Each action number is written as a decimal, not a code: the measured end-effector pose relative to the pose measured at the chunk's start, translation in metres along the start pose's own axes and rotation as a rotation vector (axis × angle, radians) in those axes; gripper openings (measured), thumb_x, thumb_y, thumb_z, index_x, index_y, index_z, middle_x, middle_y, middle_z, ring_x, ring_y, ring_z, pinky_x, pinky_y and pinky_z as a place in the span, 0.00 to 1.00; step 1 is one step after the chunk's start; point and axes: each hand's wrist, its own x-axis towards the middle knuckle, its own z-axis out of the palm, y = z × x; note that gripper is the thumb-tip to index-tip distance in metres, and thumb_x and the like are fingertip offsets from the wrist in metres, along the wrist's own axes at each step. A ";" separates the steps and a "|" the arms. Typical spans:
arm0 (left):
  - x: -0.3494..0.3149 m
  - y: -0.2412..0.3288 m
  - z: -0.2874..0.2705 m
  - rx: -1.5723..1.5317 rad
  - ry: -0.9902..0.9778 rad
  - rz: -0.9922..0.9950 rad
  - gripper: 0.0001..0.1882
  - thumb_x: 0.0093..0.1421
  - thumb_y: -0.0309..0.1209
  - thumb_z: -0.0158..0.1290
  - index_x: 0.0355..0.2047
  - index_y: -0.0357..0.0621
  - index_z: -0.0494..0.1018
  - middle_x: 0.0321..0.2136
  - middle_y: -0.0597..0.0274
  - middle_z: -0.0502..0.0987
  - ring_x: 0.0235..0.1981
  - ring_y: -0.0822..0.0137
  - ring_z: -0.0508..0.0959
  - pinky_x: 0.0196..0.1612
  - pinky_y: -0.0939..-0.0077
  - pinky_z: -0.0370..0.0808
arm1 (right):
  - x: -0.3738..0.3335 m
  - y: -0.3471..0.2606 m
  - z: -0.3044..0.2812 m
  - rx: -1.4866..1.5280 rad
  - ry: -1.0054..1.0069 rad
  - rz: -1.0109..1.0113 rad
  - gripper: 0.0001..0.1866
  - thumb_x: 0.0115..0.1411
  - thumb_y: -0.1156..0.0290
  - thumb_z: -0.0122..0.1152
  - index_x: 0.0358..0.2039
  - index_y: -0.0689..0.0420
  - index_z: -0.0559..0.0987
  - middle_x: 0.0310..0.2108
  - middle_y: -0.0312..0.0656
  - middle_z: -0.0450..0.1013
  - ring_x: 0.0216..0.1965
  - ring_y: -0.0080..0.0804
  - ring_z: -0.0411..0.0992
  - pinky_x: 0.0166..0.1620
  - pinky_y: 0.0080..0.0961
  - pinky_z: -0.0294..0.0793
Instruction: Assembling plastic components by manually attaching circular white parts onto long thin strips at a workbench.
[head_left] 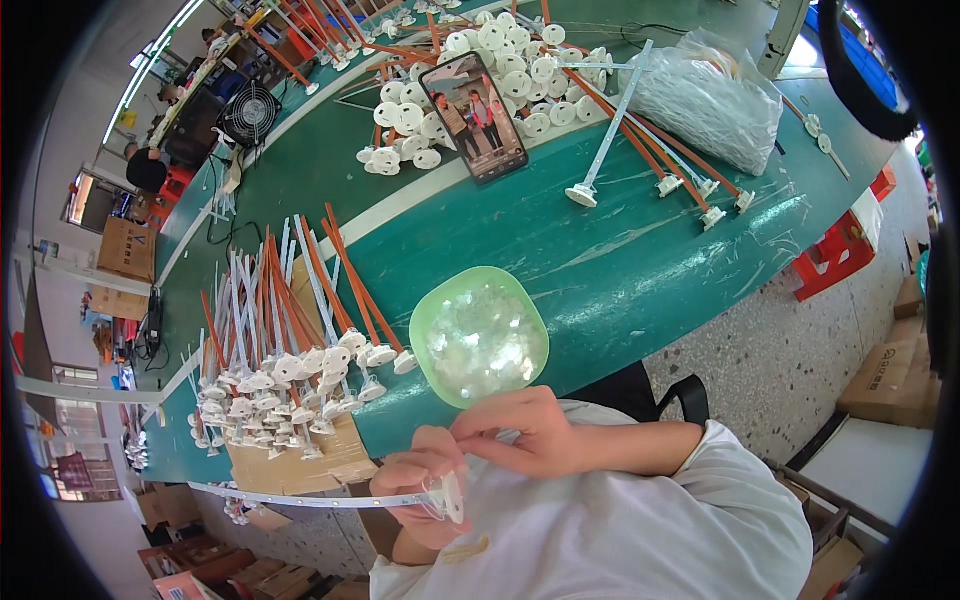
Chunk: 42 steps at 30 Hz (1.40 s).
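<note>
White, round-ended, long narrow translucent strip with small dots along it (320, 500) lies in the head view near the lower edge, in front of the green table; its long axis runs nearly level, the disc end at right, turned rightward, the free end pointing left. The person's left hand (418, 488) grips it near the disc, fingers curled. The right hand (525, 428) meets the left fingertips, its forearm reaching in from the right and its fingertips drawn together; whether they pinch anything, I cannot tell. Just beyond sits a light-green rounded-square bowl of small clear pieces (428, 375).
</note>
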 end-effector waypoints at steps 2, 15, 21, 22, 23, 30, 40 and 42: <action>0.001 -0.004 0.001 0.050 0.003 0.034 0.11 0.65 0.36 0.49 0.47 0.56 0.71 0.44 0.70 0.80 0.32 0.67 0.66 0.35 0.71 0.59 | -0.003 0.002 0.004 0.028 0.049 -0.011 0.06 0.55 0.79 0.65 0.35 0.61 0.80 0.30 0.40 0.78 0.25 0.25 0.76 0.25 0.19 0.75; -0.007 -0.021 -0.024 -0.025 -0.131 0.169 0.39 0.39 0.35 0.75 0.50 0.45 0.64 0.39 0.61 0.76 0.35 0.59 0.71 0.28 0.72 0.66 | -0.004 0.001 0.006 -0.070 0.136 -0.215 0.09 0.51 0.87 0.62 0.35 0.66 0.79 0.32 0.46 0.78 0.28 0.33 0.77 0.29 0.22 0.74; -0.011 -0.022 -0.024 -0.070 -0.076 0.135 0.39 0.40 0.35 0.75 0.51 0.46 0.65 0.43 0.60 0.76 0.35 0.59 0.71 0.32 0.71 0.67 | -0.005 0.003 0.008 -0.161 0.156 -0.300 0.11 0.48 0.85 0.65 0.34 0.64 0.79 0.30 0.45 0.78 0.26 0.35 0.75 0.27 0.24 0.73; -0.012 -0.022 -0.024 -0.071 -0.065 0.124 0.39 0.41 0.35 0.74 0.51 0.46 0.65 0.43 0.60 0.76 0.35 0.59 0.72 0.33 0.71 0.67 | -0.005 0.002 0.007 -0.164 0.152 -0.265 0.11 0.48 0.83 0.66 0.33 0.62 0.79 0.30 0.43 0.77 0.25 0.36 0.75 0.26 0.25 0.73; -0.012 -0.022 -0.024 -0.073 -0.056 0.112 0.39 0.41 0.36 0.74 0.51 0.46 0.65 0.44 0.60 0.76 0.36 0.59 0.72 0.34 0.70 0.67 | -0.005 0.002 0.007 -0.164 0.152 -0.264 0.11 0.48 0.83 0.66 0.33 0.62 0.79 0.30 0.43 0.77 0.25 0.36 0.75 0.26 0.25 0.73; -0.015 -0.020 -0.026 -0.101 -0.069 0.074 0.38 0.42 0.35 0.73 0.51 0.47 0.65 0.43 0.61 0.76 0.36 0.58 0.72 0.34 0.70 0.67 | -0.004 0.000 0.002 -0.164 0.117 -0.310 0.10 0.47 0.85 0.66 0.32 0.63 0.79 0.29 0.42 0.77 0.24 0.33 0.74 0.24 0.24 0.72; -0.018 -0.020 -0.023 0.082 0.157 0.027 0.34 0.48 0.33 0.69 0.53 0.48 0.66 0.43 0.61 0.76 0.38 0.61 0.72 0.38 0.70 0.70 | 0.002 -0.006 -0.007 -0.219 0.129 -0.396 0.08 0.45 0.85 0.64 0.28 0.63 0.79 0.24 0.41 0.76 0.20 0.31 0.73 0.22 0.22 0.72; -0.016 -0.023 -0.020 0.180 0.176 0.016 0.34 0.49 0.34 0.69 0.55 0.47 0.66 0.48 0.63 0.76 0.42 0.64 0.71 0.43 0.70 0.71 | 0.008 -0.014 -0.017 -0.228 0.117 -0.397 0.08 0.45 0.86 0.64 0.27 0.63 0.79 0.23 0.41 0.76 0.20 0.31 0.73 0.22 0.22 0.72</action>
